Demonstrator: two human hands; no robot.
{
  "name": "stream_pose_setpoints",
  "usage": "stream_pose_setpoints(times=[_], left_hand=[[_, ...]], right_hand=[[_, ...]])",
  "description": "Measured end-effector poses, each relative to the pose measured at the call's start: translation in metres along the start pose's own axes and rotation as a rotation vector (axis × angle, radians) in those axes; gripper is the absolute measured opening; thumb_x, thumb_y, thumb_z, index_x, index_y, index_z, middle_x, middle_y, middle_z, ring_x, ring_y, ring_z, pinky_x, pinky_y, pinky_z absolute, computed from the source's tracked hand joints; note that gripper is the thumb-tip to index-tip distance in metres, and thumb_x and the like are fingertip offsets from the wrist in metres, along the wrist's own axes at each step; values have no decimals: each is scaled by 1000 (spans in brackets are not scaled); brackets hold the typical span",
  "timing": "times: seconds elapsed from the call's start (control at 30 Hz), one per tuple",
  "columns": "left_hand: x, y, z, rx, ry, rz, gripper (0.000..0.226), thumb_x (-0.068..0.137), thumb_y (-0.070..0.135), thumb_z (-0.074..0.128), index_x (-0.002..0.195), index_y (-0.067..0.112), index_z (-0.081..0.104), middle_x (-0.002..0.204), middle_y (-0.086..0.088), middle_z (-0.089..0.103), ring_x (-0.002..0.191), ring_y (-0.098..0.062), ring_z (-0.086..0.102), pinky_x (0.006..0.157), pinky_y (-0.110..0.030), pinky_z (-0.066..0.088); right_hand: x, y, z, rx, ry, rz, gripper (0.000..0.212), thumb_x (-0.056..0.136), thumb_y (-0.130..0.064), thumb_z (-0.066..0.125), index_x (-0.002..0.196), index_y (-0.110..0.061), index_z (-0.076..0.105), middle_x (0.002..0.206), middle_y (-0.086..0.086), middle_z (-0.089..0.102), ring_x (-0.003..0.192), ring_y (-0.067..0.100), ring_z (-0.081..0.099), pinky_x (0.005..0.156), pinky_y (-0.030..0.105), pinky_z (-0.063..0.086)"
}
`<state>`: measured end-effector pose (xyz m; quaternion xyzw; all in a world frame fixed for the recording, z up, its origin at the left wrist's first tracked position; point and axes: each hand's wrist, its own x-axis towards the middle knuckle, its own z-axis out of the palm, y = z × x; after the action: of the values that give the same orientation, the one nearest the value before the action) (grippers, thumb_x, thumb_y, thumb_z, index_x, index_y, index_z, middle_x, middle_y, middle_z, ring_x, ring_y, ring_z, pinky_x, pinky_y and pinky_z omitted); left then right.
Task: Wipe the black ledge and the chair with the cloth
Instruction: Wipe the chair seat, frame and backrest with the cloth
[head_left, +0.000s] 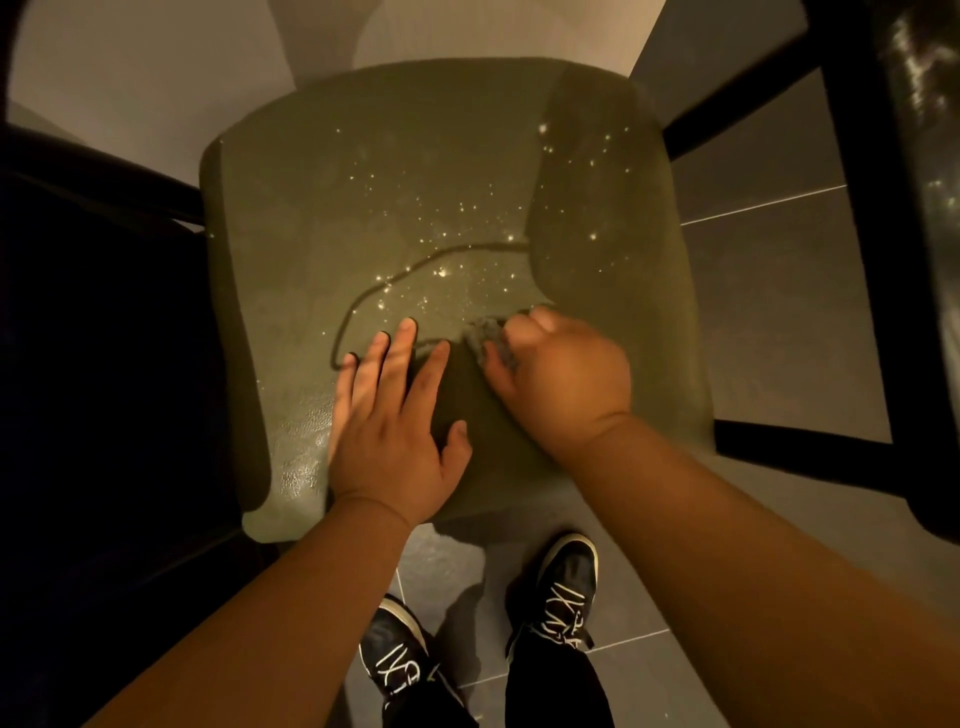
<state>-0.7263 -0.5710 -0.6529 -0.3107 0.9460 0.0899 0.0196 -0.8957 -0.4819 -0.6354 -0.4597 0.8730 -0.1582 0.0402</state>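
An olive-green chair seat (395, 197) fills the middle of the head view, wet and speckled with shining droplets. My right hand (561, 374) is closed around a small grey cloth (488, 338) and presses it onto the seat near its front. My left hand (400, 415) lies flat beside it, fingers spread, palm down on the seat's front left part. A dark wet outline curves across the seat just beyond my left fingers. The black ledge is not clearly identifiable.
Black chair frame bars (857, 249) run along the right side, and a dark mass (104, 338) fills the left. Grey floor tiles (769, 291) lie around the chair. My two black shoes (566, 587) stand just in front of the seat.
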Motion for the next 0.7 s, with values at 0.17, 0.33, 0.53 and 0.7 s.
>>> stream_pose_setpoints(times=[0.17,0.33,0.53,0.7], left_hand=[[1,0,-1,15,-11,10,75,91,49,50,159,23,37,171,-10,21,156,-36,20,130,-52,5],[0,1,-1,-3,3,2,75,90,50,50,159,23,37,171,-9,22,156,-36,20,130,-52,5],[0,0,0,-17,12,8,75,89,49,51,158,21,40,171,-10,23,156,-37,22,129,-55,9],[1,-1,0,2,-1,9,75,90,50,51,158,22,39,171,-10,22,156,-36,22,129,-55,9]], right_hand=[[13,65,-15,-179,42,331,33,100,-43,53,93,-14,67,95,15,66,80,40,64,60,33,36],[15,44,-21,-15,141,347,31,94,-42,62,81,-15,65,83,14,66,68,38,63,56,30,37],[13,11,6,-42,-53,-23,19,89,-32,73,82,-15,69,78,11,63,61,35,61,50,29,36],[24,80,-25,-187,115,370,32,99,-40,53,92,-10,61,98,18,62,78,41,59,59,37,33]])
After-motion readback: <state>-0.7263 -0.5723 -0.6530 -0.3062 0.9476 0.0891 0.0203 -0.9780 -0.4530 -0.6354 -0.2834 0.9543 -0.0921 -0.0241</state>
